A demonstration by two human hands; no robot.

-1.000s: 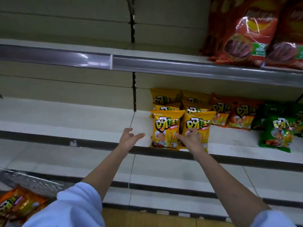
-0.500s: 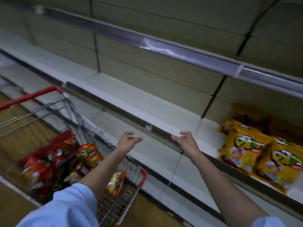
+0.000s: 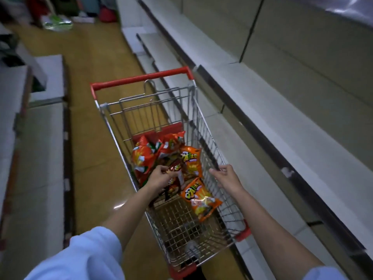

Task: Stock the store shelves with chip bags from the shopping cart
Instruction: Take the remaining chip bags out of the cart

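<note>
Since the earlier frame, both hands have been brought from the shelf down to the shopping cart. A dark chip bag is pinched by the left hand inside the cart, among orange bags. The cart's right rim is gripped by the right hand, fingers curled. The shelves lie alongside, at right.

Wire-metal cart — glossy foil bags

One view only, from a camera on the person's head, looking steeply down and forward along the aisle. It sits close above the shopping cart, with both forearms reaching in from the bottom edge, shelves along the right and floor on the left.
</note>
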